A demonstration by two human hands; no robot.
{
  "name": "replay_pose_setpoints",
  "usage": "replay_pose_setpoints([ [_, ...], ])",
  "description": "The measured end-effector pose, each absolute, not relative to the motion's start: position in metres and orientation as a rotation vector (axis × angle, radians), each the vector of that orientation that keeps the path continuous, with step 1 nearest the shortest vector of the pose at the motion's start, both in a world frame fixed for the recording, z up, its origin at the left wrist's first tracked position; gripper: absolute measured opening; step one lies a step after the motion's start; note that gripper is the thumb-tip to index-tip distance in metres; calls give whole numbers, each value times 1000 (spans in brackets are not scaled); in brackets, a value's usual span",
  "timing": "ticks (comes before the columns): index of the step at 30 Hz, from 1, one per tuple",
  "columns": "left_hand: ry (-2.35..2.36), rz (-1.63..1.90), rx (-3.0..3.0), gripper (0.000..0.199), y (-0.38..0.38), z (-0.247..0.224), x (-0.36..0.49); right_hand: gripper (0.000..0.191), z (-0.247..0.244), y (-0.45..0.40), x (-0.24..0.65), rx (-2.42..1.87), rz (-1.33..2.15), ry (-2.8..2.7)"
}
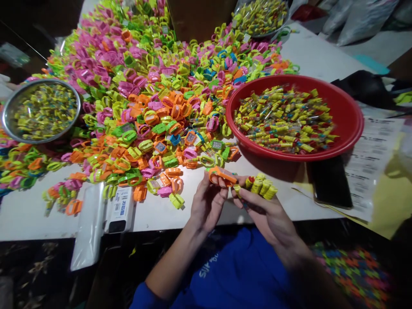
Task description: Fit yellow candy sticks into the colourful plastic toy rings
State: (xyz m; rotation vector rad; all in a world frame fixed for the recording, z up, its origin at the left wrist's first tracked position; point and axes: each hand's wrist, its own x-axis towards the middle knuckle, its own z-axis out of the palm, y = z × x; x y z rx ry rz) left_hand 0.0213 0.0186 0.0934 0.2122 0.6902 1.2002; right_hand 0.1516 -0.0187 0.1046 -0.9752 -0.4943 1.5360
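Note:
My left hand (pixel 209 201) is closed on an orange toy watch (pixel 223 176) near the table's front edge. Just to its right, my right hand (pixel 265 210) grips several small yellow wrapped tubes (pixel 262 186), with its fingertips close to the watch. Behind both hands spreads a big heap of toy watches (pixel 154 107) in pink, orange, green and yellow. Similar yellow tubes fill a red basin (pixel 349 124) at the right and a metal bowl (pixel 79 109) at the left.
A clear plastic packet (pixel 87 225) and a white boxed device (pixel 120 210) lie at the front left edge. A black phone (pixel 331 182) rests on printed sheets (pixel 370 163) at the right. A cardboard box (pixel 199 19) stands behind the heap.

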Motion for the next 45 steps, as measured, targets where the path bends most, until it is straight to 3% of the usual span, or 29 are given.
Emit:
replay_pose_setpoints([
  [7,670,1219,145,40,12,97,31,23,102,-18,146,-969,1471,-522],
  [13,714,1261,62,35,6,95,34,36,94,-16,142,-970,1420,-426],
  [21,754,1267,568,58,6,70,29,35,82,-13,142,-1012,1509,-439],
  [29,1631,1083,1478,36,-2,61,-81,36,43,9,161,-1399,934,-964],
  [32,1966,893,1487,42,-13,57,-121,35,40,6,167,-1514,664,-993],
  [37,1985,712,1386,46,-13,39,-124,51,50,-8,152,-1421,1341,-893],
  [41,1644,938,1369,33,-8,48,-91,45,57,-20,135,-1269,1640,-756],
  [45,1292,1109,1120,34,-6,71,-57,44,67,-24,132,-1153,1815,-461],
])
